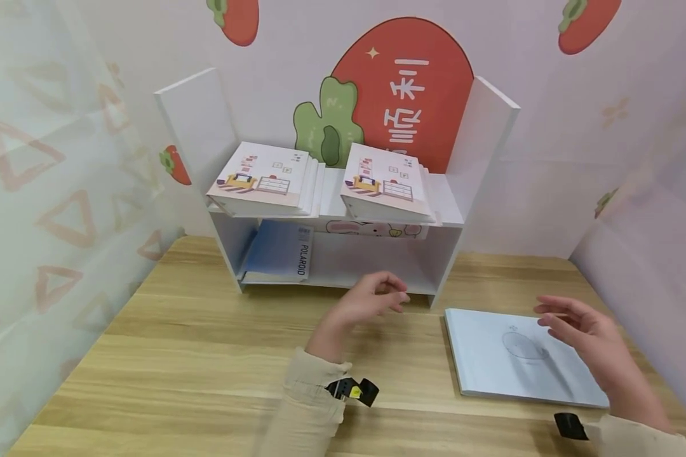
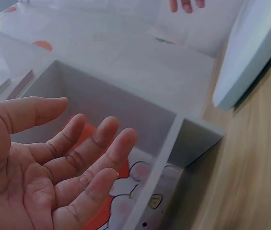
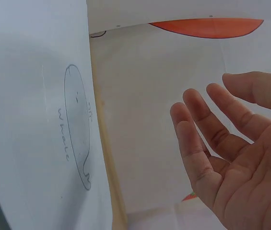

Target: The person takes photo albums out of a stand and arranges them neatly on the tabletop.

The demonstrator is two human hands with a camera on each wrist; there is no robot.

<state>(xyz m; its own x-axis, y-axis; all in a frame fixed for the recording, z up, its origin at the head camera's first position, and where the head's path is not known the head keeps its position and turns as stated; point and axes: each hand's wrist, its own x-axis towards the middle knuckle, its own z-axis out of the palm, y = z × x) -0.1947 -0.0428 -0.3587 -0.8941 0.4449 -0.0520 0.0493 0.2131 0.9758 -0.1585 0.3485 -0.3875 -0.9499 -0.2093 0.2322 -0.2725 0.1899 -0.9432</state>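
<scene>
My left hand (image 1: 371, 297) hovers in front of the white two-tier shelf (image 1: 371, 260), fingers loosely bent and holding nothing. In the left wrist view its palm and spread fingers show plainly. Over the right part of a pale blue book (image 1: 480, 362) is my right hand (image 1: 589, 336), also with nothing in it. That book lies flat on the table, with a whale outline and handwriting on its cover in the right wrist view. On the upper shelf lean a left stack of white binders (image 1: 263, 174) and a right stack of similar binders (image 1: 385, 181).
A blue book marked POLAROID (image 1: 280, 251) lies at the left of the lower shelf. Tall side panels (image 1: 486, 139) rise at both ends. The wood-grain table (image 1: 206, 355) meets patterned walls (image 1: 68, 190) at the back and sides.
</scene>
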